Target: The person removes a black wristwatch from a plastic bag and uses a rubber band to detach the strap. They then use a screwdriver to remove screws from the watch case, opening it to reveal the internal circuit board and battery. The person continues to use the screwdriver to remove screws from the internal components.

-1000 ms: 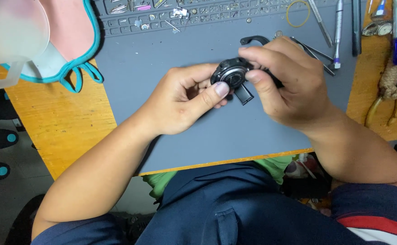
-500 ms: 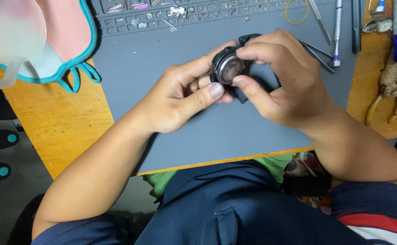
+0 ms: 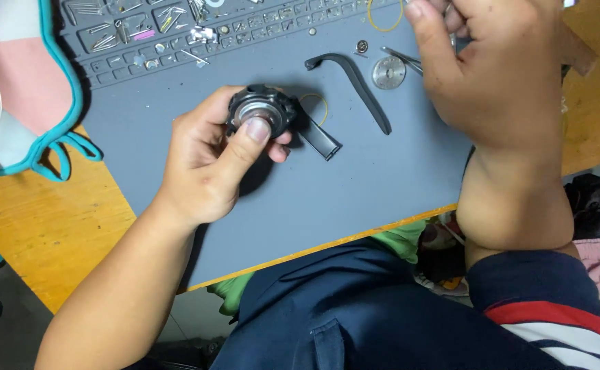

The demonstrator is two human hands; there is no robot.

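**Over the grey mat: left hand holding the watch case, right hand lifted away**

Nearest the camera I'm seeing a dark blue lap and a sleeve with a red and white stripe, then both forearms coming up over the wooden bench.

On the grey work mat, my left hand is grasping a round black watch case, thumb pressing on its metal open face, fingers wrapped behind. One short strap piece is hanging off the case toward the right, lying diagonal. Case is sitting at the left hand's fingertips, just above the mat.

Right hand is raised well clear to the right and farther up, fingers curled loosely; fingertips are running off the top edge, so I can't tell if they're pinching anything.

Beyond the case: a loose black strap lying with its long axis diagonal, upper left to lower right, between the two hands. Just past it a round metal case back, nearer the right hand than the left. A thin yellow ring farther up. Far edge: the mat's parts tray with screws and small bits. Far left, a pink and teal cloth.
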